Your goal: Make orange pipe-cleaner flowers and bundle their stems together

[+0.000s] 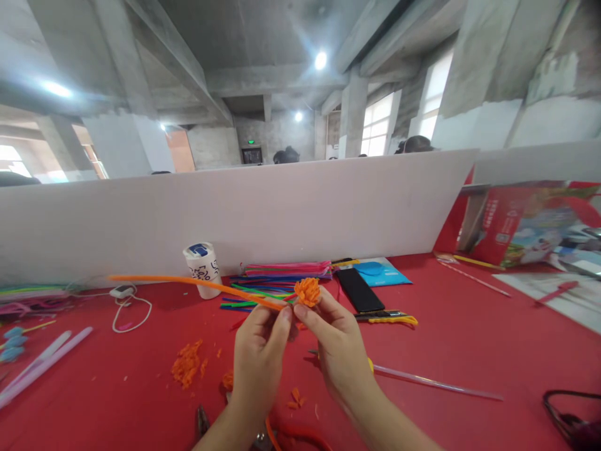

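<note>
- Toward the desk's (154, 401) near edge, below the forearms, I see pliers (201, 423) and a red-handled tool (300, 432), both partly hidden.
- Orange scraps (186, 363) lie left of the hands, with smaller bits between the wrists.
- The left hand (260, 351) is raised over the middle of the desk, thumb and fingers pinching an orange stem (197, 282) near its right end; the long free end points toward the desk's left edge.
- The right hand (335, 338) is just beside it, thumb and fingers pinching a fluffy orange tuft (307, 292) at its base. The thumb tips almost meet; I can't tell whether stem and tuft are joined.
- As I judge it, the step in hand is working at that meeting point. The next move calls for a steady right pinch that doesn't crush the tuft, and fine control from the left fingers.
- Beyond, toward the far edge, stand or lie a cup (201, 269), pink stems (291, 270), a phone (360, 289) and a blue pack (385, 272).
- A white panel (282, 213) rises along the far edge.
</note>
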`<action>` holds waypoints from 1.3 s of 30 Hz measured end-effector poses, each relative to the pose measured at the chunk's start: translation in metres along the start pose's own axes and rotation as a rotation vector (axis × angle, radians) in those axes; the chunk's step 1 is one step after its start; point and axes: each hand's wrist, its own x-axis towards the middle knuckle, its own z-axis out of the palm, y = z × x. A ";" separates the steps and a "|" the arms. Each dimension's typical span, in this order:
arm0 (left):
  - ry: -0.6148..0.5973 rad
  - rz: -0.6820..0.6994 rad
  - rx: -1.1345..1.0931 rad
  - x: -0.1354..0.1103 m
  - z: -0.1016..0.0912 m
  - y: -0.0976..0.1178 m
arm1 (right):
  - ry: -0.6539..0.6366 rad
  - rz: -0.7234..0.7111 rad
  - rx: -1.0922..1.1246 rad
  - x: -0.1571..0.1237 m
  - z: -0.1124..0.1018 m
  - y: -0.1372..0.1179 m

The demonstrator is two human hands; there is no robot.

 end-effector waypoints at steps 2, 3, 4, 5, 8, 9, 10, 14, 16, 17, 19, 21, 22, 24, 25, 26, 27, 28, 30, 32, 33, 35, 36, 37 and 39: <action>-0.064 -0.126 -0.163 0.001 0.000 0.007 | -0.045 0.002 -0.028 0.000 -0.002 -0.003; -0.100 -0.180 -0.238 0.002 -0.001 0.010 | -0.063 0.001 -0.030 0.000 -0.002 -0.004; -0.134 -0.232 -0.306 0.002 -0.002 0.013 | -0.080 0.000 -0.023 0.000 -0.003 -0.004; -0.162 -0.284 -0.363 0.002 -0.003 0.015 | -0.095 0.004 -0.005 0.000 -0.003 -0.005; -0.210 -0.430 -0.484 0.001 -0.004 0.021 | -0.165 0.070 0.107 -0.001 -0.002 -0.006; -0.217 -0.473 -0.522 0.000 -0.005 0.023 | -0.191 0.104 0.147 -0.001 -0.002 -0.006; -0.223 -0.517 -0.560 0.000 -0.005 0.024 | -0.207 0.136 0.178 -0.001 -0.002 -0.007; -0.280 -0.648 -0.666 -0.002 -0.005 0.025 | -0.195 0.205 0.202 0.000 -0.002 -0.012; -0.315 -0.652 -0.678 -0.002 -0.005 0.024 | -0.206 0.229 0.214 0.000 -0.003 -0.015; -0.324 -0.635 -0.677 -0.002 -0.005 0.023 | -0.217 0.239 0.224 0.001 -0.003 -0.015; -0.323 -0.573 -0.647 -0.002 -0.004 0.021 | -0.238 0.252 0.237 0.001 -0.003 -0.015; -0.281 -0.478 -0.552 -0.001 -0.002 0.020 | -0.235 0.247 0.236 0.001 -0.002 -0.013; -0.243 -0.418 -0.477 -0.001 0.000 0.019 | -0.212 0.232 0.229 0.001 -0.001 -0.011; -0.138 -0.283 -0.305 0.000 0.001 0.017 | -0.105 0.185 0.172 0.001 0.001 -0.009; -0.082 -0.212 -0.214 0.000 0.002 0.016 | -0.037 0.150 0.124 0.001 0.002 -0.008; -0.034 -0.143 -0.124 0.001 0.002 0.014 | 0.022 0.112 0.069 0.001 0.003 -0.007; 0.004 -0.076 -0.040 0.001 0.001 0.012 | 0.063 0.078 0.012 0.001 0.004 -0.007; 0.026 -0.012 0.036 0.000 0.001 0.009 | 0.085 0.051 -0.037 0.000 0.004 -0.006; 0.027 0.105 0.156 -0.001 -0.001 0.004 | 0.078 0.013 -0.094 0.000 0.004 -0.005; 0.011 0.175 0.209 -0.002 -0.002 0.000 | 0.059 -0.016 -0.124 0.000 0.003 -0.004; 0.010 0.175 0.203 -0.002 -0.002 -0.001 | 0.057 -0.033 -0.137 0.000 0.003 -0.004; 0.016 0.079 0.110 -0.002 -0.001 -0.001 | 0.054 -0.054 -0.146 0.000 0.002 -0.004; 0.010 -0.005 0.019 -0.001 0.000 0.000 | 0.051 -0.050 -0.133 0.000 0.002 -0.004; -0.008 -0.098 -0.093 0.000 0.001 0.001 | 0.041 -0.038 -0.106 0.000 0.003 -0.005; -0.061 -0.258 -0.319 0.002 0.004 0.004 | 0.001 -0.006 -0.022 0.000 0.004 -0.006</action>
